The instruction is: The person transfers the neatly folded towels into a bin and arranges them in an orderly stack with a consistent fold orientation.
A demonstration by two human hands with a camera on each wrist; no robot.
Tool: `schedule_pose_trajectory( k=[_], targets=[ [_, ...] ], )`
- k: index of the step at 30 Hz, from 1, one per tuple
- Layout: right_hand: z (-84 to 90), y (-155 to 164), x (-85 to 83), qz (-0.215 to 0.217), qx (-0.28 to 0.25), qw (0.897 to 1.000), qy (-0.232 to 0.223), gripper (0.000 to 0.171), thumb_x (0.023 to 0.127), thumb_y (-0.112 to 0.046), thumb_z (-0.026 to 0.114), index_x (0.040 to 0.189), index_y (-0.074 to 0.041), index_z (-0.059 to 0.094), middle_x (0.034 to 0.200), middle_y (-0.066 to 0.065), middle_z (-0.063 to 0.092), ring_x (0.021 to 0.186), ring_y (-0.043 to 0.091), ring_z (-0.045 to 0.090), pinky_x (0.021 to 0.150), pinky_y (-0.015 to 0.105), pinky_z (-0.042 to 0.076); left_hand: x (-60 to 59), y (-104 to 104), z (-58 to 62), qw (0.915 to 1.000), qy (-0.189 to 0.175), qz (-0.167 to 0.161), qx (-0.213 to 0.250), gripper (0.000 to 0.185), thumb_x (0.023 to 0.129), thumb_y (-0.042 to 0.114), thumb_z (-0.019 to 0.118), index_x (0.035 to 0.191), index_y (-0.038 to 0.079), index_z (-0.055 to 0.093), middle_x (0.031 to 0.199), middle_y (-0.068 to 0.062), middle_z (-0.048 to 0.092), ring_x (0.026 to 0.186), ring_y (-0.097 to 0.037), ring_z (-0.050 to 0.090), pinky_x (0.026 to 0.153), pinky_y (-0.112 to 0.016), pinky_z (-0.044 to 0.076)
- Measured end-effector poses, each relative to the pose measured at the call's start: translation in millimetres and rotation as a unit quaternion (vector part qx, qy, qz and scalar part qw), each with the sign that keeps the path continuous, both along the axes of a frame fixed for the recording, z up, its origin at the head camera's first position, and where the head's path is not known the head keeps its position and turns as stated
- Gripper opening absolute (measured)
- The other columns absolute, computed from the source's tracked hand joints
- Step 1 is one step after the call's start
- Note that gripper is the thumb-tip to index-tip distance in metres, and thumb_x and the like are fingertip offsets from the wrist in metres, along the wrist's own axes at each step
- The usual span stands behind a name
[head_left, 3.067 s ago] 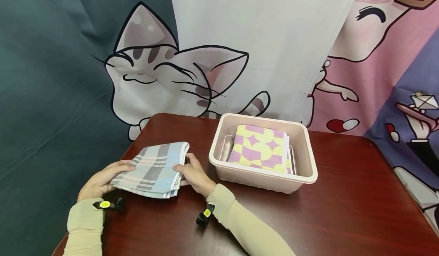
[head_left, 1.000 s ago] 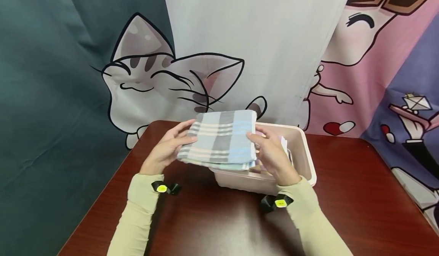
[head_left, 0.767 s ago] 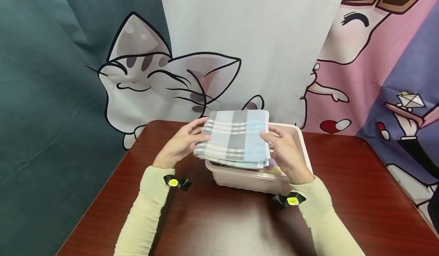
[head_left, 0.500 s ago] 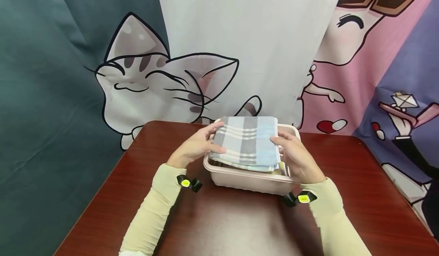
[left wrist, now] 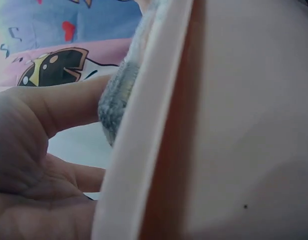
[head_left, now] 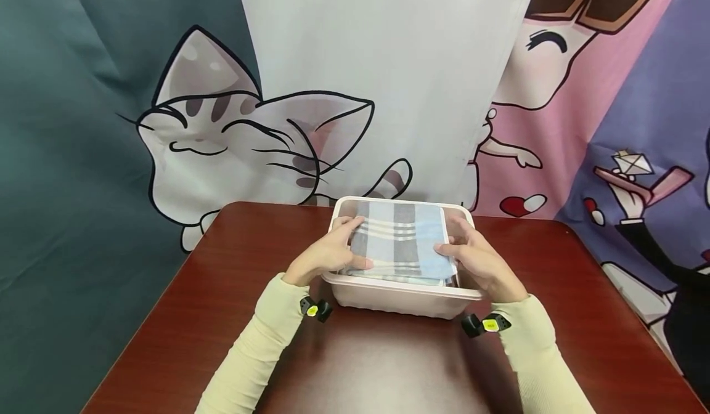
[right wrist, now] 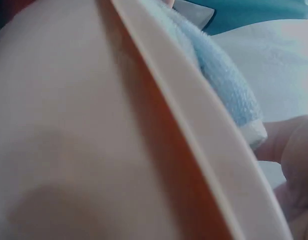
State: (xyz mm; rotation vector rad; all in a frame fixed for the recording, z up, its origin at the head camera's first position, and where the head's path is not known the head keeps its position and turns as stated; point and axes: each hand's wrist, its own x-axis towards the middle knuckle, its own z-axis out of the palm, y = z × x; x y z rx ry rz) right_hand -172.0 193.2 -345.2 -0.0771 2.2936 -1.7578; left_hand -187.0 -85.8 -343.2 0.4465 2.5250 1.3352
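Note:
A folded plaid towel [head_left: 396, 238] in grey, blue and white lies level inside the pale pink plastic bin [head_left: 388, 297], just below its rim. My left hand [head_left: 327, 254] holds the towel's left edge, thumb on top near the front corner. On the opposite edge, my right hand [head_left: 482, 260] grips it with the thumb over the blue end; its other fingers reach down inside the bin. Both wrist views show the bin's rim up close, with the grey towel edge [left wrist: 119, 95] at my left thumb and the blue edge [right wrist: 228, 80] by my right hand. The plaid towel hides the purple-and-yellow towel below.
The bin stands near the far side of a dark red wooden table [head_left: 383, 365]. Right behind the table hangs a cartoon-printed curtain [head_left: 432, 93]. Pale sleeves and black wrist cameras [head_left: 477, 324] are on both arms.
The plaid towel was lifted from the table's left side, carried right over the bin, then lowered into it. Both hands travelled with it. The view shifted slightly to the right.

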Motion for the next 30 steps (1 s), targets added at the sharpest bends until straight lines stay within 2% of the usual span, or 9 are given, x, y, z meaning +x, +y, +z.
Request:
schedule_pose_trajectory(
  k=[4, 6, 12, 16, 20, 22, 24, 27, 30],
  targets=[
    [4.5, -5.1, -2.0, 0.025, 0.078, 0.996, 0.032, 0.064, 0.086, -0.011, 0.06, 0.142, -0.009, 0.028, 0.129, 0.021, 0.04, 0.109, 0.032, 0.047, 0.084, 0.035, 0.045, 0.2, -6.0, 0.1, 0.9996, 0.015, 0.004, -0.022, 0.094, 0.068, 0.016, 0.08, 0.145, 0.012, 0.027, 0.146, -0.013, 0.016, 0.132, -0.026, 0.025, 0.108, -0.038, 0.021],
    [7.0, -8.3, -3.2, 0.038, 0.098, 0.994, 0.038, 0.062, 0.086, -0.012, 0.06, 0.14, -0.006, 0.031, 0.13, 0.022, 0.041, 0.111, 0.033, 0.046, 0.086, 0.038, 0.045, 0.0, -8.5, -0.5, 0.999, 0.022, 0.007, -0.04, 0.093, 0.069, 0.017, 0.08, 0.145, 0.012, 0.027, 0.146, -0.014, 0.016, 0.131, -0.026, 0.026, 0.108, -0.038, 0.022],
    [8.7, -12.3, -2.8, 0.048, 0.145, 0.987, 0.041, 0.064, 0.083, -0.015, 0.064, 0.139, -0.005, 0.034, 0.131, 0.023, 0.04, 0.109, 0.033, 0.048, 0.088, 0.041, 0.042, 1.6, -9.6, -1.5, 0.9953, 0.047, 0.003, -0.085, 0.091, 0.071, 0.02, 0.078, 0.144, 0.005, 0.026, 0.145, -0.017, 0.018, 0.129, -0.028, 0.029, 0.107, -0.038, 0.024],
    [9.4, -11.8, 2.0, 0.056, 0.179, 0.98, 0.072, 0.063, 0.082, -0.016, 0.065, 0.137, -0.001, 0.037, 0.129, 0.024, 0.043, 0.107, 0.032, 0.047, 0.089, 0.041, 0.038, 3.5, -7.8, -0.9, 0.9949, 0.038, 0.003, -0.093, 0.092, 0.072, 0.021, 0.078, 0.145, 0.005, 0.024, 0.145, -0.017, 0.017, 0.13, -0.028, 0.029, 0.108, -0.037, 0.024],
    [14.0, -10.8, 6.9, 0.077, 0.192, 0.974, 0.089, 0.062, 0.084, -0.018, 0.064, 0.136, 0.001, 0.036, 0.12, 0.022, 0.049, 0.104, 0.031, 0.05, 0.088, 0.041, 0.039, 6.3, -10.1, 2.1, 0.9972, 0.027, 0.024, -0.066, 0.092, 0.069, 0.02, 0.08, 0.144, 0.01, 0.028, 0.144, -0.016, 0.018, 0.127, -0.027, 0.031, 0.106, -0.038, 0.026],
    [17.1, -9.1, 9.5, 0.087, 0.196, 0.972, 0.092, 0.061, 0.085, -0.018, 0.063, 0.136, 0.001, 0.036, 0.118, 0.021, 0.051, 0.103, 0.032, 0.052, 0.087, 0.041, 0.041, 8.2, -12.7, 4.2, 0.9983, 0.022, 0.038, -0.038, 0.092, 0.067, 0.02, 0.082, 0.143, 0.014, 0.031, 0.142, -0.014, 0.019, 0.121, -0.026, 0.039, 0.102, -0.037, 0.032],
    [20.6, -7.0, 12.4, 0.095, 0.201, 0.97, 0.099, 0.06, 0.085, -0.019, 0.063, 0.136, 0.001, 0.037, 0.123, 0.021, 0.049, 0.108, 0.035, 0.051, 0.089, 0.043, 0.041, 10.4, -16.8, 7.2, 0.9987, 0.014, 0.05, -0.002, 0.092, 0.066, 0.017, 0.083, 0.142, 0.016, 0.033, 0.139, -0.013, 0.019, 0.114, -0.025, 0.046, 0.096, -0.035, 0.039],
    [25.8, -2.3, 18.0, 0.096, 0.188, 0.971, 0.114, 0.059, 0.086, -0.02, 0.063, 0.135, 0.001, 0.038, 0.129, 0.022, 0.046, 0.116, 0.039, 0.047, 0.092, 0.049, 0.04, 14.4, -26.7, 12.9, 0.9954, 0.0, 0.069, 0.066, 0.092, 0.065, 0.01, 0.083, 0.141, 0.016, 0.033, 0.138, -0.012, 0.017, 0.106, -0.027, 0.055, 0.087, -0.031, 0.047],
    [30.3, 6.5, 25.6, 0.08, 0.172, 0.972, 0.14, 0.055, 0.087, -0.022, 0.063, 0.132, 0.0, 0.042, 0.133, 0.02, 0.044, 0.119, 0.04, 0.045, 0.094, 0.052, 0.04, 19.5, -42.0, 17.4, 0.9896, 0.008, 0.091, 0.112, 0.086, 0.068, 0.007, 0.08, 0.14, 0.014, 0.034, 0.139, -0.013, 0.015, 0.107, -0.029, 0.056, 0.083, -0.031, 0.05]
  ],
)
